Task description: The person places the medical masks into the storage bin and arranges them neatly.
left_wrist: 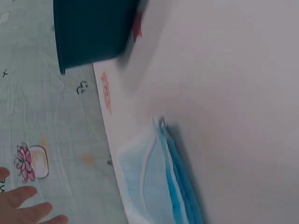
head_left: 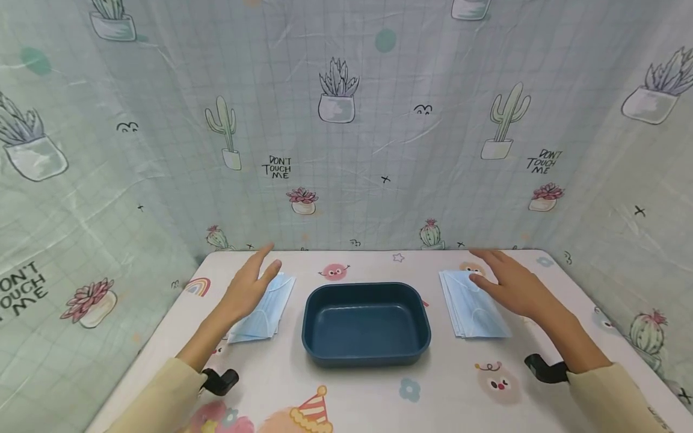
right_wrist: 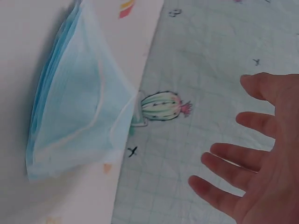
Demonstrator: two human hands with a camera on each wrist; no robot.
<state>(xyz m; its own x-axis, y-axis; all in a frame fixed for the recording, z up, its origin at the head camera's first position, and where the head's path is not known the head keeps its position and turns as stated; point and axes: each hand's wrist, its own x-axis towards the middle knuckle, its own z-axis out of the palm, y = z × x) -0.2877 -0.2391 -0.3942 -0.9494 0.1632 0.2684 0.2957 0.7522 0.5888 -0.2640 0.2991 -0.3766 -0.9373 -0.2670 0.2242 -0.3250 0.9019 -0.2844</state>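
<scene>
Left mask stack [head_left: 272,310]: below left hand [head_left: 246,293], reaching out to its right. Right mask stack [head_left: 472,310]: below right hand [head_left: 513,287], reaching out to its left. Both light blue, several masks each, layered edges showing. Both hands spread, thumbs out from fingers, hovering; wrist views show fingers apart from the stacks. Far edge of the surface [head_left: 373,397] runs behind the fingertips, overlapped by them in head view; exact clearance can't be told. Side edges run outboard of each hand. Strips of surface separate the tray from each stack. Dark blue tray [head_left: 367,362]: between the 2 hands, slightly nearer the person, upright, open top, inner floor visible. Cactus-print sheet [head_left: 379,144] rises beyond both hands.
</scene>
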